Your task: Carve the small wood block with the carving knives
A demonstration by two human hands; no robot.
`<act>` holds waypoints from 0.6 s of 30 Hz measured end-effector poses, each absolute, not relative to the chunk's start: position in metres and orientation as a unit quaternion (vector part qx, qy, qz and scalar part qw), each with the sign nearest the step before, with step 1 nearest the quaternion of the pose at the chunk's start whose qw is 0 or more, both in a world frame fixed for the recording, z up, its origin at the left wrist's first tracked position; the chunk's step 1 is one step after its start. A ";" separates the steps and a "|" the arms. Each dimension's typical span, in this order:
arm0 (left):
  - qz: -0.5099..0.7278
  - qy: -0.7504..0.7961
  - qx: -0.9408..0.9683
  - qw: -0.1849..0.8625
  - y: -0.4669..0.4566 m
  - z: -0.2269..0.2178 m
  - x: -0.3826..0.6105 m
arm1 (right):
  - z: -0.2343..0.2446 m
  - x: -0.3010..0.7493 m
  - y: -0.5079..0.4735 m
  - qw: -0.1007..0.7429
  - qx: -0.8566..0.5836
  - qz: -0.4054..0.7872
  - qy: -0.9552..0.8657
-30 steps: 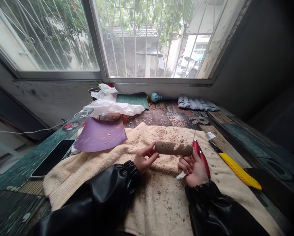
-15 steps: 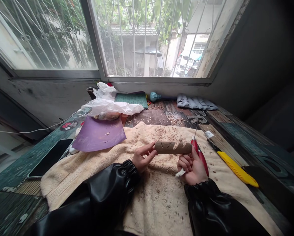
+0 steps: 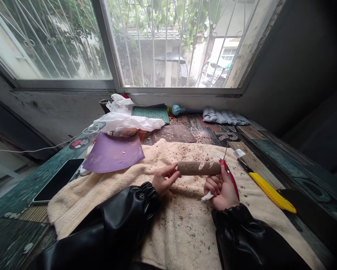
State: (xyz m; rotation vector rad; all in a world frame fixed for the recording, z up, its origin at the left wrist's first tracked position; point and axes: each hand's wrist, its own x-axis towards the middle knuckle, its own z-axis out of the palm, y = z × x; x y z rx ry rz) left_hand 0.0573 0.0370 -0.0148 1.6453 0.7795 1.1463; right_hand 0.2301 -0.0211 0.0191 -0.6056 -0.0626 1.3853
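Observation:
A short brown wooden stick (image 3: 191,168) with pale notches cut into its bark is held level above the towel. My left hand (image 3: 164,180) pinches its left end between thumb and fingers. At the other end, my right hand (image 3: 220,189) grips it with the thumb, its remaining fingers curled. A bit of white material (image 3: 207,196), perhaps tissue, pokes out from under those fingers. Just beyond my right hand is a red-handled knife (image 3: 232,182), blade pointing away; whether it rests on the towel or against the hand I cannot tell. Beneath everything spreads a beige towel (image 3: 185,232) strewn with shavings.
To the right lies a yellow utility knife (image 3: 272,193). On the left are a purple sheet (image 3: 115,153) and a phone (image 3: 58,180). A white plastic bag (image 3: 129,122), a green mat (image 3: 151,114) and a grey padded bundle (image 3: 224,117) line the windowed wall.
Both hands stay nearly still. The stick has turned slightly, so its notches show at a different angle, and the red-handled knife appears shifted a little.

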 end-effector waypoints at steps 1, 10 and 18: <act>0.463 0.317 0.672 0.483 0.037 -0.015 0.057 | 0.019 0.230 -0.021 0.725 -0.270 0.633 -0.024; 0.496 0.275 0.655 0.499 0.036 -0.011 0.056 | 0.024 0.223 -0.025 0.692 -0.325 0.638 -0.089; 0.557 0.274 0.601 0.503 0.038 -0.015 0.058 | 0.026 0.213 -0.026 0.727 -0.449 0.493 -0.166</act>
